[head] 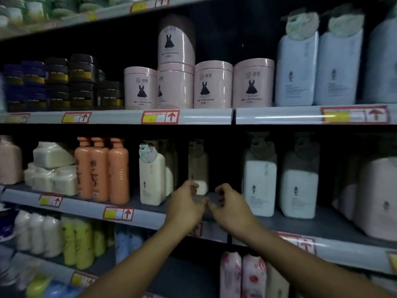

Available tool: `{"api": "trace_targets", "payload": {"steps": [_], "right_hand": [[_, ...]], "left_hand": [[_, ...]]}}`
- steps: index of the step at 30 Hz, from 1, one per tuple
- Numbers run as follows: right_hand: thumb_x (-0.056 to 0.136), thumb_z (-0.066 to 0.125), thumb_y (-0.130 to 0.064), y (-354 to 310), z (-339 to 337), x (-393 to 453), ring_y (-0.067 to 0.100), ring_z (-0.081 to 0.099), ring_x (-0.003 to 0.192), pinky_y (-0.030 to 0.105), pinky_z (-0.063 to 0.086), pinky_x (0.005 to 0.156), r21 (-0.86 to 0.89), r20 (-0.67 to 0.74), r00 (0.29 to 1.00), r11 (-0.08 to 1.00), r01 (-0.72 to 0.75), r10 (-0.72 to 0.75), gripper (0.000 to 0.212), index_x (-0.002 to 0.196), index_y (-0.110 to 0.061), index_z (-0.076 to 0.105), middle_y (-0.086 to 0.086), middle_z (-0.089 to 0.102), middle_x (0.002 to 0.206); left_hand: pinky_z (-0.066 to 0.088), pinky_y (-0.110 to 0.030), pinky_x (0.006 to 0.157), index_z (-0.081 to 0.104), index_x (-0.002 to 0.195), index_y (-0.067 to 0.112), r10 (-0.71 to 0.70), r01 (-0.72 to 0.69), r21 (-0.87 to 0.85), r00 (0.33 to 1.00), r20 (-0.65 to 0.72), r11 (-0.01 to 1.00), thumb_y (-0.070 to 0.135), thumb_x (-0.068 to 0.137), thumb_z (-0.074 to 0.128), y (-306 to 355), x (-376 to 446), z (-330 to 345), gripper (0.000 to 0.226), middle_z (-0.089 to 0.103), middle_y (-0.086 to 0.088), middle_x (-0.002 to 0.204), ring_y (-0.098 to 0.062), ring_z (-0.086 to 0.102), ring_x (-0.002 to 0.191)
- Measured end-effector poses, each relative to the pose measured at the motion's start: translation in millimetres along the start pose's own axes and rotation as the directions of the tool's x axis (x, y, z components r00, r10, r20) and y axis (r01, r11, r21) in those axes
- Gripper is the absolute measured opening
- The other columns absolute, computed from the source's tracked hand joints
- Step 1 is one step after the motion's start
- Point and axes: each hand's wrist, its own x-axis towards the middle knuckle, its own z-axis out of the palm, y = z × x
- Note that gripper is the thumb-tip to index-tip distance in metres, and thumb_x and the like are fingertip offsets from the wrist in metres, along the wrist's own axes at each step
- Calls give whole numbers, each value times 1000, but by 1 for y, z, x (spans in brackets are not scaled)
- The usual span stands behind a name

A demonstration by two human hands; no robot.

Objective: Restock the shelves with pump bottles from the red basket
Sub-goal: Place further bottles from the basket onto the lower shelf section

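Shelf (148, 208): pump bottle (198, 168) behind left hand (185, 208)

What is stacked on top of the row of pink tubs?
One more pink tub, tilted, rests on the second tub in the pink row. Whatever sits behind it is lost in shadow.

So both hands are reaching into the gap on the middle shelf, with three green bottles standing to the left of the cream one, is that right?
Not quite: the three bottles left of the cream bottle are orange, not green. The rest holds in the head view: the left hand and right hand both reach into the gap on the middle shelf.
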Motion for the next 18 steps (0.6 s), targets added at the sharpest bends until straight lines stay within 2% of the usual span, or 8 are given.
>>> {"api": "trace_targets", "payload": {"steps": [3,5,8,11,14,16,18], "right_hand": [[91,70,-23,0,-30,-52,20,64,103,28,51,87,10,-58,995,997,77,-77,34,120,-11,59,-2,61,103],[90,70,-22,9,-50,-100,17,65,102,32,54,91,17,-78,990,993,117,-115,33,120,-12,60,-3,64,104],[91,69,-25,50,-65,-184,16,65,101,28,52,87,-49,-3,990,988,144,-144,31,118,-12,62,2,68,107],[92,65,-37,117,-68,-271,15,64,97,28,52,83,-149,258,966,988,29,10,34,118,-15,64,0,67,106],[88,73,-29,195,-66,-342,22,66,98,35,52,85,-275,362,906,954,-122,220,33,117,-14,66,2,69,105],[87,75,-27,246,-63,-381,25,67,105,37,51,91,-341,425,824,909,-238,375,37,120,-12,66,6,71,113],[88,72,-32,289,-59,-412,30,59,123,38,47,100,-474,496,679,824,-311,542,51,133,-12,57,11,63,129]], "left_hand": [[55,-25,81,61,113,19,82,-80,-107,997,6,991,12,85,72,15,-56,3,31,68,2,107,-12,66,94],[54,-19,74,61,105,23,130,-120,-220,991,31,968,12,83,75,20,-104,15,28,69,7,98,-10,68,86],[53,-21,64,63,94,29,180,-99,-344,961,212,934,19,82,78,6,-193,48,22,69,8,86,-4,64,68],[51,-24,63,65,100,28,213,-73,-296,855,474,952,32,80,77,-31,-292,100,24,70,8,89,-9,64,68],[45,-17,65,65,110,29,151,-73,-140,703,695,987,36,80,80,-65,-362,143,34,70,11,94,-6,61,76],[45,-15,66,63,110,36,96,-40,-92,649,755,995,38,81,79,-79,-393,161,33,69,17,97,0,60,80],[44,-16,68,63,111,37,37,16,-59,610,791,998,38,83,77,-87,-411,177,32,69,19,98,4,60,83]]}}
